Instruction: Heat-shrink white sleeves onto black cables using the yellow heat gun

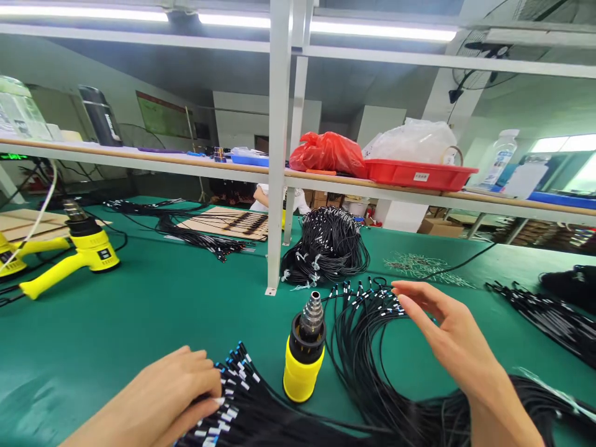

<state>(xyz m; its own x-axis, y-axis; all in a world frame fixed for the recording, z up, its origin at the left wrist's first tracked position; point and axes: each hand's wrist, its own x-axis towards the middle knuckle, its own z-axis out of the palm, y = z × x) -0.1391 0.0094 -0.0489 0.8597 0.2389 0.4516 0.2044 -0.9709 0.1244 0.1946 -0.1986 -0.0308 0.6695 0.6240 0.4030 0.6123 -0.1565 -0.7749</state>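
Note:
At the lower left, my left hand (pixel 181 391) rests with curled fingers on the ends of a bundle of black cables (pixel 265 410) with white labels and blue tips; what it pinches, if anything, is hidden. My right hand (pixel 442 323) is raised at the right, thumb and fingers apart, beside the fanned labelled ends of a second cable group (pixel 372 304). Between the hands a yellow heat gun (pixel 302 366) stands upright, its metal nozzle pointing up. The cables curve around its right side and in front of it.
A large coiled cable bundle (pixel 328 245) lies behind the heat gun, beside a white shelf post (pixel 278 155). More yellow heat guns (pixel 88 248) stand left. Loose ties (pixel 423 267) and black cables (pixel 544 316) lie right. The shelf holds a red tray (pixel 419 176). A person (pixel 298 200) is beyond.

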